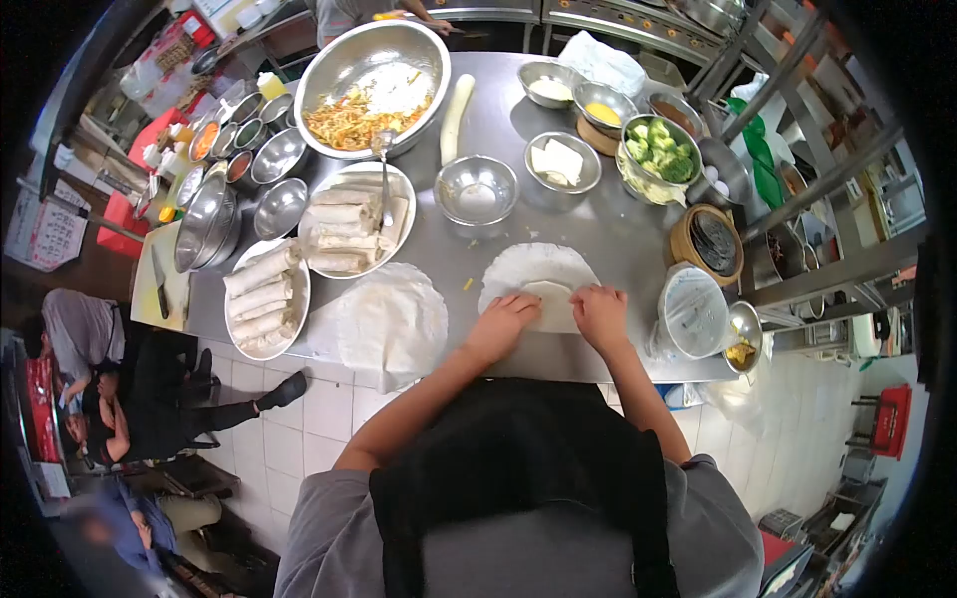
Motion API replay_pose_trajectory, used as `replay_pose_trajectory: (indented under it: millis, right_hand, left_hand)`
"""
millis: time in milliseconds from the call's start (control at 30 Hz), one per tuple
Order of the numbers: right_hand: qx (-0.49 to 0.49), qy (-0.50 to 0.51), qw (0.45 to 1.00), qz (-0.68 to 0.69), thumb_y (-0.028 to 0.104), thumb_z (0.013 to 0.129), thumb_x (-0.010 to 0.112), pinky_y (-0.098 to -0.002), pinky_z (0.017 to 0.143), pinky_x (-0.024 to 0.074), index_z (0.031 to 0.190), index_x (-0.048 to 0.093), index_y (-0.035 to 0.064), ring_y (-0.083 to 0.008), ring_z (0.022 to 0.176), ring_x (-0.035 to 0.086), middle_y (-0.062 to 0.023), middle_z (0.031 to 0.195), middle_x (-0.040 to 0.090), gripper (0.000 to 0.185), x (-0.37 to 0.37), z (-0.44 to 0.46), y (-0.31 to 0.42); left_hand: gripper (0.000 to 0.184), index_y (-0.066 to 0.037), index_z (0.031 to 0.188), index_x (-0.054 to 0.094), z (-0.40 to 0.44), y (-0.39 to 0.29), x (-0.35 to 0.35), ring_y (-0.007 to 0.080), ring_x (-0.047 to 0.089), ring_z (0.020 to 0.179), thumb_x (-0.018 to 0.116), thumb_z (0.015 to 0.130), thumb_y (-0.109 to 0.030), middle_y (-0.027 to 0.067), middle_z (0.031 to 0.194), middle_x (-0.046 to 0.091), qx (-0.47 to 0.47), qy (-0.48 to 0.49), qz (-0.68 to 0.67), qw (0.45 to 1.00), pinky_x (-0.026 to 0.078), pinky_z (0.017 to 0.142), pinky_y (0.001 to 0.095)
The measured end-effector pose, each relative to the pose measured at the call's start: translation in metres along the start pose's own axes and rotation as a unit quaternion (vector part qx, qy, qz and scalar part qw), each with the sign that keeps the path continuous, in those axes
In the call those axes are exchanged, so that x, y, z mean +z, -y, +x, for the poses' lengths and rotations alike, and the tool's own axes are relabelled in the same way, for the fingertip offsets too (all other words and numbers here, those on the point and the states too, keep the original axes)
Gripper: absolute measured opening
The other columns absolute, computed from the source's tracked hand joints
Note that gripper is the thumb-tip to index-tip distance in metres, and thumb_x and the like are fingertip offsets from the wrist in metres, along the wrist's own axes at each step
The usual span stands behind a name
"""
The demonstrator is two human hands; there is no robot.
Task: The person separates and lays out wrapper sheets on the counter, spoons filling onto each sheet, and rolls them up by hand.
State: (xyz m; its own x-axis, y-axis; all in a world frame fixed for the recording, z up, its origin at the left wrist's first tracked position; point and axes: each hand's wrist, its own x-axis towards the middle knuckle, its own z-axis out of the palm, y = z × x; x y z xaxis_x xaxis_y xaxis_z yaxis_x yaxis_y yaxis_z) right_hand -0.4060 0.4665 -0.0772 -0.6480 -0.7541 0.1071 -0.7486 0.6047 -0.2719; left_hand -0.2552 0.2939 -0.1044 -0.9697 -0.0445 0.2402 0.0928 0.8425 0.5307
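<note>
A round, thin white spring roll wrapper (pixel 538 263) lies on the steel table in front of me, its near edge folded over. My left hand (pixel 508 321) has its fingers curled on the left side of the fold. At the right side, my right hand (pixel 602 315) pinches the same folded edge. Whether filling lies under the fold is hidden. To the left is a stack of more wrappers (pixel 394 317), partly over the table edge. Finished rolls lie on an oval plate (pixel 307 329) and on a second plate (pixel 407 231), where a metal spoon (pixel 385 179) rests.
A large steel bowl (pixel 439 70) holds shredded filling. An empty steel bowl (pixel 477 189), a bowl of white slabs (pixel 563 164) and broccoli (pixel 658 149) stand behind my hands. A plastic tub (pixel 693 311) is at right. A knife (pixel 161 289) lies far left; people sit beyond.
</note>
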Motion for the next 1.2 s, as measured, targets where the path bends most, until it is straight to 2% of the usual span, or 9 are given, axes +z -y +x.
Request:
replay_pose_trajectory:
  millis: [133, 333, 467, 700, 733, 833, 967, 1100, 1200]
  right_hand:
    - [-0.066, -0.073, 0.986, 0.132, 0.015, 0.083, 0.067, -0.0442, 0.079, 0.0472, 0.086, 0.072, 0.0151, -0.0283, 0.087, 0.065, -0.0071, 0.086, 0.069, 0.006, -0.013, 0.061, 0.032]
    - [-0.153, -0.006, 0.895, 0.418, 0.016, 0.087, 0.063, -0.042, 0.07, 0.0527, 0.094, 0.072, 0.0077, -0.0336, 0.08, 0.069, -0.0137, 0.09, 0.072, 0.014, 0.009, 0.193, 0.152]
    - [-0.069, 0.088, 0.919, 0.379, 0.035, 0.085, 0.067, -0.0458, 0.076, 0.0535, 0.089, 0.074, 0.0024, -0.0376, 0.083, 0.069, -0.0208, 0.086, 0.071, 0.034, 0.07, 0.259, 0.221]
    - [-0.093, 0.169, 0.945, 0.265, 0.041, 0.079, 0.074, -0.0463, 0.076, 0.0546, 0.079, 0.074, -0.0006, -0.0386, 0.084, 0.07, -0.0247, 0.086, 0.07, 0.042, 0.081, 0.296, 0.244]
    - [-0.119, 0.162, 0.939, 0.28, 0.038, 0.081, 0.073, -0.0403, 0.059, 0.0476, 0.077, 0.069, 0.0008, -0.0288, 0.058, 0.061, -0.0156, 0.075, 0.067, 0.038, 0.091, 0.301, 0.239]
    - [-0.077, 0.137, 0.931, 0.33, 0.034, 0.083, 0.073, -0.0397, 0.056, 0.0489, 0.084, 0.069, -0.001, -0.024, 0.056, 0.062, -0.0148, 0.076, 0.068, 0.035, 0.099, 0.308, 0.234]
    - [0.137, 0.239, 0.786, 0.553, 0.017, 0.095, 0.059, -0.0368, 0.052, 0.0529, 0.107, 0.061, -0.0041, -0.0218, 0.063, 0.067, -0.0153, 0.083, 0.07, 0.024, 0.042, 0.299, 0.216]
    - [-0.083, 0.104, 0.955, 0.266, 0.017, 0.091, 0.059, -0.0452, 0.072, 0.0544, 0.118, 0.058, 0.0041, -0.0329, 0.082, 0.07, -0.0183, 0.094, 0.07, 0.03, 0.023, 0.333, 0.169]
    - [-0.111, -0.026, 0.988, 0.106, 0.019, 0.094, 0.054, -0.0433, 0.078, 0.0538, 0.115, 0.062, 0.0088, -0.0301, 0.087, 0.07, -0.014, 0.092, 0.072, 0.024, -0.032, 0.351, 0.181]
  left_hand:
    - [0.02, -0.008, 0.106, 0.067, 0.012, 0.004, -0.009, 0.0324, 0.065, 0.099, 0.065, 0.086, -0.01, 0.0089, 0.108, 0.066, -0.084, -0.048, -0.146, 0.985, 0.052, 0.087, 0.0414]
    - [0.011, -0.008, 0.094, 0.068, 0.005, 0.008, -0.026, 0.031, 0.066, 0.086, 0.07, 0.083, -0.01, 0.0077, 0.091, 0.066, -0.066, -0.163, -0.055, 0.983, 0.052, 0.078, 0.0423]
    - [0.014, -0.009, 0.096, 0.07, -0.005, 0.006, -0.043, 0.0288, 0.065, 0.085, 0.073, 0.082, -0.01, 0.0066, 0.09, 0.066, -0.094, -0.168, -0.056, 0.98, 0.051, 0.078, 0.0408]
    - [0.016, -0.011, 0.1, 0.071, -0.03, 0.015, -0.045, 0.0277, 0.064, 0.093, 0.072, 0.083, -0.01, 0.0055, 0.094, 0.068, -0.138, -0.165, -0.065, 0.974, 0.048, 0.084, 0.04]
    - [0.016, -0.011, 0.1, 0.071, -0.032, 0.017, -0.044, 0.0278, 0.064, 0.094, 0.071, 0.084, -0.01, 0.0058, 0.095, 0.068, -0.134, -0.168, -0.072, 0.974, 0.048, 0.084, 0.0399]
    - [0.016, -0.011, 0.101, 0.071, -0.035, 0.021, -0.041, 0.0283, 0.064, 0.096, 0.07, 0.085, -0.009, 0.0072, 0.099, 0.067, -0.104, -0.158, -0.082, 0.979, 0.047, 0.086, 0.0393]
    - [0.017, -0.009, 0.102, 0.071, -0.039, 0.029, -0.042, 0.0296, 0.064, 0.095, 0.069, 0.085, -0.008, 0.009, 0.099, 0.067, -0.084, -0.158, -0.09, 0.98, 0.049, 0.085, 0.0416]
    - [0.015, -0.007, 0.101, 0.071, -0.05, 0.033, -0.059, 0.0313, 0.064, 0.089, 0.07, 0.086, -0.006, 0.0109, 0.096, 0.067, -0.094, -0.192, -0.092, 0.973, 0.051, 0.081, 0.0419]
    - [0.016, -0.007, 0.101, 0.071, -0.061, 0.037, -0.068, 0.0316, 0.064, 0.089, 0.069, 0.085, -0.005, 0.0114, 0.095, 0.066, -0.12, -0.185, -0.089, 0.971, 0.052, 0.08, 0.0408]
